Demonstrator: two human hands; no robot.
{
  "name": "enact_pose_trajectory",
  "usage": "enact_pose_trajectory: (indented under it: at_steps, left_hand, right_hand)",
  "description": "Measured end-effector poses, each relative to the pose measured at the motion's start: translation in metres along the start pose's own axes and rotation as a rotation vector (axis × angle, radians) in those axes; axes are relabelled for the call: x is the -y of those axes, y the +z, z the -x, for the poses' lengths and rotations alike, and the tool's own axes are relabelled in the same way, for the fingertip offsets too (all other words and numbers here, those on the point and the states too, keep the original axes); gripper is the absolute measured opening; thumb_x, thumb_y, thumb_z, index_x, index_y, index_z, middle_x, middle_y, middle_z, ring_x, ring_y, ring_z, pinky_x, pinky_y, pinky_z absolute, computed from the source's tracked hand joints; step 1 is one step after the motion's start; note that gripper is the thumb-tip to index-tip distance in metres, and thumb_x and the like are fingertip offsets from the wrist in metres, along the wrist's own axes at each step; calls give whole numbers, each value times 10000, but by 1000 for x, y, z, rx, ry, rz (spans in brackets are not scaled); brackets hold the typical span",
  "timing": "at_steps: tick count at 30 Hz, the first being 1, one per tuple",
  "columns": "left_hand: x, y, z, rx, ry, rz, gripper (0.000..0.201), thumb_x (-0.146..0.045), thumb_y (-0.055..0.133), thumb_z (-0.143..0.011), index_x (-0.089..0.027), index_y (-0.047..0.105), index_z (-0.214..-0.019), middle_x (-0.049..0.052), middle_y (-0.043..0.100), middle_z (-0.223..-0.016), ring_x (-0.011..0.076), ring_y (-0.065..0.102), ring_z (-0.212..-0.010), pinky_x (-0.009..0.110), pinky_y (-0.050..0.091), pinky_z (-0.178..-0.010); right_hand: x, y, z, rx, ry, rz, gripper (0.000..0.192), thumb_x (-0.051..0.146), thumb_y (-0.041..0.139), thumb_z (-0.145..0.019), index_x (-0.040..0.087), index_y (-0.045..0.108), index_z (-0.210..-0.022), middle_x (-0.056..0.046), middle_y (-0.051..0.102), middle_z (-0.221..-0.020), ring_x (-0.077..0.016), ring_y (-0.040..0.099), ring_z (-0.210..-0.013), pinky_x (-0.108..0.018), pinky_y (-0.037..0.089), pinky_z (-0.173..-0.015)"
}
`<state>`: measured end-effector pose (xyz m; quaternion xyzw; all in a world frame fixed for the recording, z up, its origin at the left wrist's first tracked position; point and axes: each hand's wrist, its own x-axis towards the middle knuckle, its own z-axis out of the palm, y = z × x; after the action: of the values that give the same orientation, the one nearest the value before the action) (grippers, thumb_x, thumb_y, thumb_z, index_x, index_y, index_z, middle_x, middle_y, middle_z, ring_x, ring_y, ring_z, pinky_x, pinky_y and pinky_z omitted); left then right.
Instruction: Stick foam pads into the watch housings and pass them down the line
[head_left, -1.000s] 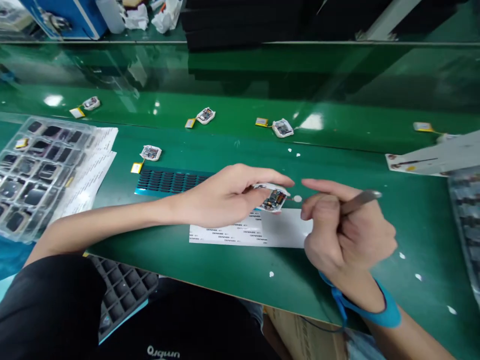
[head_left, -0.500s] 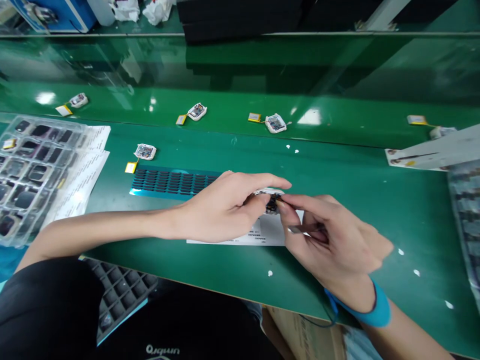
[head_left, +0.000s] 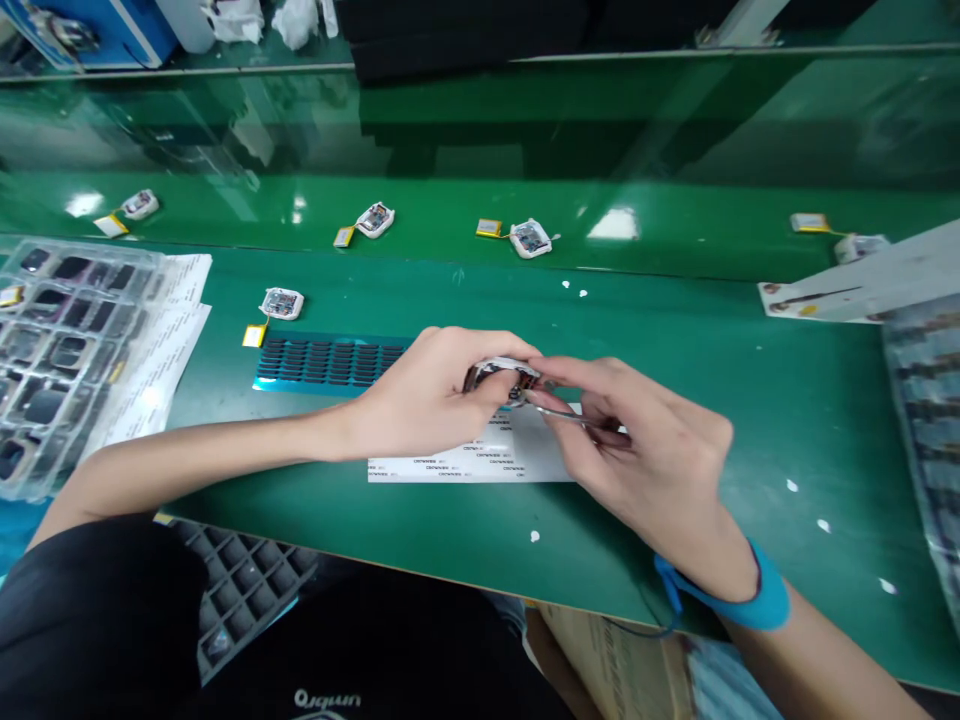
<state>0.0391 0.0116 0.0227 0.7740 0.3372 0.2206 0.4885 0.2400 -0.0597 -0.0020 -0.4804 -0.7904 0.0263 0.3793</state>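
My left hand grips a white-rimmed smartwatch case, its thumb over the opening where dark inner parts show. From the right, my right hand closes around a slim metal tool, kind unclear. The tool's tip reaches the near right edge of the case, and my right fingertips touch that side too. Below both hands lies a white printed sheet. A blue strip with rows of small black pieces is partly behind my left hand. My right wrist wears a blue band.
Open watch cases with yellow-edged batteries, such as this unit and another unit, lie along the back. At left is a clear compartment tray of watch parts. A white board and a tray stand at right.
Both hands and the case have shifted slightly left and up in view. The metal tool has swung from below my right fingers so its tip is at the case.
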Motion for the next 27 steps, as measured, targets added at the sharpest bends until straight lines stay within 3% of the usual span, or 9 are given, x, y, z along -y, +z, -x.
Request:
enact_pose_trajectory:
  at_steps: [8,16,21,27]
  left_hand:
    - [1,-1,-1,15,50,39,221,-144,567,-951,-226,765,-1003,33,805,-1011,170,726,-867,264,540,-685]
    - [-7,0,1,108,-44,206,259,-140,500,-981,-208,748,-1012,-28,627,-672,97,562,-509,223,422,-475]
    - [-16,-7,3,108,-53,195,256,-131,508,-970,-188,758,-978,-33,580,-626,82,502,-464,221,328,-419]
    - [-18,-8,3,88,-56,149,258,-112,502,-965,-145,754,-1007,-29,611,-646,70,520,-496,203,339,-452]
  right_hand:
    - [-2,-5,-2,-27,-41,-7,260,36,676,-952,270,683,-1064,24,805,-922,-129,756,-714,-235,517,-492]
    - [-2,1,0,-147,-75,112,396,-36,691,-878,278,704,-1118,28,780,-888,-127,725,-681,-249,480,-474]
    - [2,1,0,-177,-87,163,382,7,743,-896,298,712,-1141,24,800,-887,-145,747,-671,-263,494,-484]
    - [6,-1,2,-136,-76,249,357,-12,728,-889,256,707,-1123,43,801,-832,-104,718,-594,-228,488,-501]
